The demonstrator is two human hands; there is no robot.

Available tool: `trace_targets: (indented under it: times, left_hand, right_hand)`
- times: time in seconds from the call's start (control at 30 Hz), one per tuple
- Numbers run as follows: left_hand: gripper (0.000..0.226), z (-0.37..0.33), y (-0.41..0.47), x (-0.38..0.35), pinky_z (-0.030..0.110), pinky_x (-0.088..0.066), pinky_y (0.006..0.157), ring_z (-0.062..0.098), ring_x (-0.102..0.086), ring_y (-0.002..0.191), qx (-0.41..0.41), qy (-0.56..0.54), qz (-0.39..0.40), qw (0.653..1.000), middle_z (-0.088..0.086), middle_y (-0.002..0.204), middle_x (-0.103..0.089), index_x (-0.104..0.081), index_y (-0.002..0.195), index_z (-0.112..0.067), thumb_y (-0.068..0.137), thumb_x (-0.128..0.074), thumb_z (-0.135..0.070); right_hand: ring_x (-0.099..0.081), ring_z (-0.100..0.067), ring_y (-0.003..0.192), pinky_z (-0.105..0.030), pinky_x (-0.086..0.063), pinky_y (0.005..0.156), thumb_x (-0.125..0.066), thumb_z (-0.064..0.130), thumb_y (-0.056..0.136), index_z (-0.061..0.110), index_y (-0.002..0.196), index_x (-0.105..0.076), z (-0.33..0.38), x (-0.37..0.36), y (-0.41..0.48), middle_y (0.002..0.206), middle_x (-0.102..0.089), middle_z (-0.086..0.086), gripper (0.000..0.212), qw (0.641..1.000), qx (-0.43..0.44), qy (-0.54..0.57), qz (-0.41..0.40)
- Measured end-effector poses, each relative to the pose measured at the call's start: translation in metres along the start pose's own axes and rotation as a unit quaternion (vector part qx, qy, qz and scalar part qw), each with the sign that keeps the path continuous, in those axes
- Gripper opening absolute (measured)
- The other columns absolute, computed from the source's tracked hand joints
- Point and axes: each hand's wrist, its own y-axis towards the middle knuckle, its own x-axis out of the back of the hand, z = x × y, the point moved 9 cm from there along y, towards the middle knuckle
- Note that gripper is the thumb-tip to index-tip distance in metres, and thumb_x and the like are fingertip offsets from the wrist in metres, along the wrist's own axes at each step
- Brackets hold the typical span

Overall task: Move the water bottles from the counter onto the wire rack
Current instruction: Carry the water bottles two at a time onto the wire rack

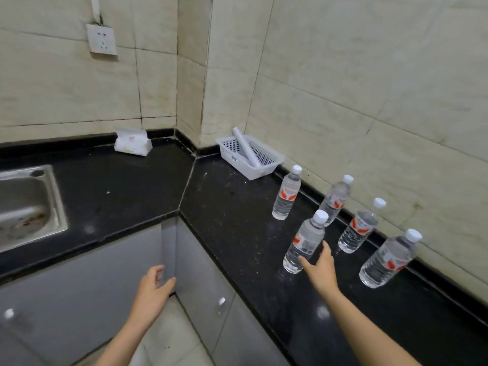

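The black L-shaped worktop (232, 207) ran along two beige tiled walls (343, 75) and met them in a corner, with grey cabinet doors (79, 294) beneath it. A steel sink (29, 204) was set into its left arm. A white perforated basket (250, 157) stood against the right wall near the corner, holding a white roll (245, 147) that lay slantwise and stuck out over the rim. A white tissue pack (132, 145) lay against the back wall left of the corner, below a wall socket (101, 39). Five water bottles (336, 200), all upright, clear and white-capped with red-and-white labels, stood on the right arm of the worktop: three in a row close to the wall, the farthest bottle (286, 194) just past the basket, and the nearest bottle (305, 243) out in front of the row, clear of the others. The right hand (318, 265) was spread around the lower part of the nearest bottle, thumb and fingers at its sides; whether they were pressing on it could not be told. The left hand (154, 287) hung loose and unclenched before the cabinet corner, holding nothing. Nothing stood between the right hand and its bottle.
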Motion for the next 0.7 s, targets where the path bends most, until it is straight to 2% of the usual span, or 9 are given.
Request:
trace_targets:
  times: [0.07, 0.17, 0.27, 0.33, 0.47, 0.57, 0.63, 0.7]
  left_hand:
    - [0.042, -0.017, 0.023, -0.017, 0.037, -0.038, 0.087, 0.033, -0.050, 0.108, -0.009, 0.015, 0.013, 1.000, 0.022, 0.123, -0.048, -0.046, 0.125, -0.002, 0.086, -0.058, -0.012]
    - [0.042, -0.049, 0.058, -0.036, 0.033, -0.036, 0.086, 0.031, -0.049, 0.111, -0.026, 0.028, 0.023, 0.999, 0.020, 0.124, -0.049, -0.045, 0.125, -0.004, 0.087, -0.057, -0.013]
    - [0.041, -0.075, 0.090, -0.050, 0.036, -0.037, 0.092, 0.031, -0.049, 0.114, -0.034, 0.053, 0.031, 0.998, 0.020, 0.123, -0.049, -0.046, 0.125, -0.004, 0.086, -0.058, -0.012]
    - [0.040, -0.087, 0.108, -0.062, 0.038, -0.037, 0.095, 0.031, -0.049, 0.112, -0.035, 0.061, 0.036, 0.997, 0.020, 0.122, -0.050, -0.048, 0.123, -0.004, 0.085, -0.059, -0.010]
    - [0.039, -0.106, 0.136, -0.104, 0.037, -0.039, 0.090, 0.026, -0.050, 0.099, -0.040, 0.099, 0.072, 0.992, 0.017, 0.114, -0.050, -0.050, 0.120, -0.005, 0.084, -0.061, -0.011]
    - [0.040, -0.127, 0.155, -0.145, 0.031, -0.040, 0.083, 0.022, -0.051, 0.092, -0.065, 0.106, 0.107, 0.986, 0.012, 0.106, -0.051, -0.051, 0.119, -0.005, 0.082, -0.063, -0.010]
    - [0.042, -0.146, 0.171, -0.175, 0.025, -0.039, 0.076, 0.021, -0.051, 0.089, -0.095, 0.097, 0.142, 0.981, 0.010, 0.104, -0.052, -0.052, 0.119, -0.007, 0.079, -0.066, -0.008]
    - [0.050, -0.165, 0.186, -0.208, 0.017, -0.040, 0.073, 0.020, -0.051, 0.093, -0.120, 0.084, 0.196, 0.970, 0.009, 0.107, -0.051, -0.049, 0.123, -0.008, 0.077, -0.069, -0.007]
  right_hand:
    - [-0.044, -0.036, 0.121, -0.044, -0.038, 0.100, -0.073, 0.015, 0.073, 0.010, 0.137, -0.027, 0.002, -0.005, 0.021, 0.131, -0.046, -0.021, 0.079, 0.999, -0.004, 0.039, -0.034]
    - [-0.039, -0.038, 0.125, -0.048, -0.036, 0.100, -0.077, 0.022, 0.070, 0.015, 0.141, -0.017, -0.003, -0.010, 0.046, 0.138, -0.037, -0.022, 0.094, 0.992, -0.047, 0.078, -0.093]
    - [-0.046, -0.037, 0.120, -0.051, -0.041, 0.095, -0.080, 0.026, 0.063, 0.022, 0.138, -0.023, -0.010, -0.012, 0.065, 0.135, -0.044, -0.017, 0.095, 0.980, -0.070, 0.091, -0.162]
    - [-0.051, -0.036, 0.114, -0.048, -0.043, 0.090, -0.079, 0.026, 0.061, 0.026, 0.134, -0.028, -0.017, -0.012, 0.080, 0.131, -0.050, -0.012, 0.089, 0.971, -0.089, 0.121, -0.185]
    - [-0.057, -0.031, 0.101, -0.036, -0.041, 0.083, -0.077, 0.019, 0.063, 0.027, 0.128, -0.032, -0.032, -0.011, 0.111, 0.116, -0.057, -0.005, 0.080, 0.961, -0.107, 0.190, -0.168]
    - [-0.054, -0.021, 0.094, -0.031, -0.039, 0.083, -0.078, 0.014, 0.064, 0.025, 0.127, -0.033, -0.042, -0.005, 0.123, 0.107, -0.054, 0.001, 0.078, 0.960, -0.095, 0.221, -0.144]
    - [-0.054, -0.016, 0.092, -0.030, -0.040, 0.084, -0.077, 0.008, 0.065, 0.022, 0.126, -0.034, -0.047, -0.002, 0.126, 0.105, -0.053, 0.003, 0.076, 0.959, -0.090, 0.236, -0.128]
    - [-0.056, -0.004, 0.087, -0.018, -0.041, 0.080, -0.076, 0.000, 0.065, 0.024, 0.120, -0.033, -0.053, -0.003, 0.127, 0.101, -0.053, 0.010, 0.074, 0.957, -0.088, 0.254, -0.108]
